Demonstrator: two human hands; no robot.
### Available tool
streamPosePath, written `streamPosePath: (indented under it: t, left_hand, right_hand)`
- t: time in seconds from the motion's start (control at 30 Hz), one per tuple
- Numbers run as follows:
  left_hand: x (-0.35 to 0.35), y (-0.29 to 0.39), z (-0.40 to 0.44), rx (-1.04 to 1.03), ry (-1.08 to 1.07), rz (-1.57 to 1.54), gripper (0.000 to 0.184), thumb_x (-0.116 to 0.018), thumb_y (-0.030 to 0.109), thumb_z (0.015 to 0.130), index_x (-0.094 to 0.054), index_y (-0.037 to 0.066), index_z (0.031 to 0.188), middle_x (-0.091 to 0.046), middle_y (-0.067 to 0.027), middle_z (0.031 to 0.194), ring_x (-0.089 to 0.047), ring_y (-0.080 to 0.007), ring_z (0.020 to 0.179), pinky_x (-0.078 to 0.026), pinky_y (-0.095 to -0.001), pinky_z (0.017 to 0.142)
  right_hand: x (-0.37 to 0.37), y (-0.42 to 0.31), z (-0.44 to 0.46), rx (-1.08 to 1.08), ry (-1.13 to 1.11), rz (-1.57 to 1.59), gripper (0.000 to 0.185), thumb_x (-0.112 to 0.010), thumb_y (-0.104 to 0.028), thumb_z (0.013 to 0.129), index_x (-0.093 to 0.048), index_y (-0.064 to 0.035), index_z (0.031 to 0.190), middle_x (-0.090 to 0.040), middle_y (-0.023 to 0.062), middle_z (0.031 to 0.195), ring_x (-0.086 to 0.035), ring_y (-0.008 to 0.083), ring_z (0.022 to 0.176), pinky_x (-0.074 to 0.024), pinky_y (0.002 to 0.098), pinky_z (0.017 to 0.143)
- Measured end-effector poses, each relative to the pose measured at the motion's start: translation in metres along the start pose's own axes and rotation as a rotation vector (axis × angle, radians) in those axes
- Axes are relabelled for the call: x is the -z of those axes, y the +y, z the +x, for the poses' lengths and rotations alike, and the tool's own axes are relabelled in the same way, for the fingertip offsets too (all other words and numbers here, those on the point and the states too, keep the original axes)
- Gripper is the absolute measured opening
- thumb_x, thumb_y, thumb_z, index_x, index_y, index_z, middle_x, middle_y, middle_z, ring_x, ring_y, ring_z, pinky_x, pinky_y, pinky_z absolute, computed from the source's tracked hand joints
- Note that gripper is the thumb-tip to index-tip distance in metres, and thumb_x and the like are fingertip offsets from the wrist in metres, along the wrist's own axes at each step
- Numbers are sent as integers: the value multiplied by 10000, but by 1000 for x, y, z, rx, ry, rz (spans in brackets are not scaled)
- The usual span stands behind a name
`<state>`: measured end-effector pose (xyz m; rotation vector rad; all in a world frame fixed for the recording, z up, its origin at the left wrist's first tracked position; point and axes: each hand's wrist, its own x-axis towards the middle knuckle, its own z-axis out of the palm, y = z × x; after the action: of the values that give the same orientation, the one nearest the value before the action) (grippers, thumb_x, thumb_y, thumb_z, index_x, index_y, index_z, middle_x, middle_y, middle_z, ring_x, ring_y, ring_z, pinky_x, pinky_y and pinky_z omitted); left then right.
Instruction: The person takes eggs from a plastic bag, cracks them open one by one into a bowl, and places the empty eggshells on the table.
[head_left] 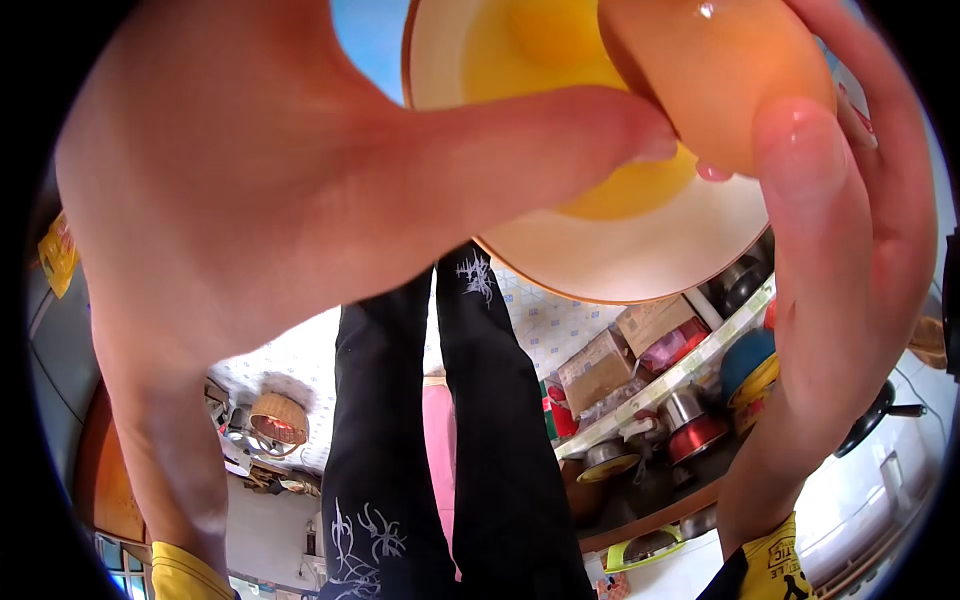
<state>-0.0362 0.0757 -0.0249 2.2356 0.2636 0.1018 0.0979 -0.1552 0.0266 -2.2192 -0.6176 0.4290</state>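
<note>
A brown egg [730,75] is held over a white bowl [640,255] with a brown rim, near the top of the view. My left hand [250,190] reaches in from the left, its thumb tip pressed against the egg's lower left side; its other fingers are out of sight. On the other side, my right hand [850,210] curls around the egg with the thumb on its shell. Inside the bowl lie yellow yolk [550,35] and clear egg liquid. Whether the shell is cracked where the left thumb touches, I cannot tell.
Below the hands are my legs in black trousers [390,420]. A shelf to the right holds cardboard boxes [600,370], a red pot [695,435] and other cookware. A wicker basket [280,418] sits at the lower left. Part of a blue surface [370,45] shows beside the bowl.
</note>
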Motion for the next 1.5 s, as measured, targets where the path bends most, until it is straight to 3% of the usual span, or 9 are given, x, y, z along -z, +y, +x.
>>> streamPosePath:
  t: [0.33,0.47,0.57,0.8,0.97,1.03,1.3,1.37,1.5]
  left_hand:
    - [5,-10,8,-159,210,-61,289,-473,190,988,-635,31,1166,-641,-97,958,-617,-168,840,-467,-226,740]
    - [-26,15,-34,253,366,-467,243,-452,125,971,-609,3,1110,-558,-65,807,-515,-110,676,-400,-216,613]
    - [-39,31,-76,458,202,-627,168,-414,29,950,-564,-18,1009,-515,-61,758,-474,-99,630,-380,-223,574]
    - [-50,25,-136,530,-130,-831,200,-496,-92,852,-625,-15,984,-581,-101,697,-547,-147,573,-416,-253,527]
    - [-47,12,-136,559,-142,-828,179,-487,-70,869,-619,-21,979,-576,-103,699,-546,-151,574,-421,-251,536]
    - [-43,11,-132,598,-130,-827,169,-468,-46,885,-609,-32,976,-570,-100,702,-550,-153,591,-428,-256,549]
    - [-43,8,-124,562,-145,-824,172,-436,-16,913,-589,-43,988,-556,-99,717,-521,-137,610,-419,-256,564]
    - [-45,11,-123,598,-154,-858,194,-359,90,995,-524,-11,988,-510,-67,724,-459,-112,629,-391,-245,579]
    - [-49,12,-125,569,-87,-910,179,-375,16,964,-533,-41,1027,-566,-100,748,-506,-123,624,-426,-255,576]
  right_hand:
    - [-1,-2,-14,-40,116,87,579,-562,-258,913,-375,77,1346,-586,206,1161,-601,214,946,-480,329,820]
    - [2,-10,-49,-77,182,99,662,-549,-341,931,-280,76,1370,-502,239,1255,-568,234,972,-467,346,828]
    - [-3,-19,-70,-126,211,51,696,-545,-387,934,-260,75,1371,-486,238,1265,-555,231,939,-458,342,812]
    - [-38,-31,-81,-276,377,139,752,-539,-443,924,-254,83,1379,-496,197,1223,-534,210,898,-438,320,797]
    - [-44,-34,-79,-319,397,142,761,-534,-464,920,-267,84,1376,-492,195,1230,-531,208,903,-433,315,811]
    - [-48,-39,-78,-457,520,136,866,-686,-544,779,-324,13,1335,-524,179,1158,-572,248,935,-502,324,707]
    - [-49,-38,-79,-473,514,128,868,-670,-549,785,-313,24,1331,-513,176,1133,-567,247,921,-487,317,711]
    - [-49,-38,-78,-478,507,129,871,-669,-551,786,-308,24,1332,-513,173,1121,-568,242,904,-485,313,703]
    - [-52,-41,-74,-474,523,130,901,-673,-556,786,-284,31,1348,-511,164,1093,-568,229,865,-479,305,684]
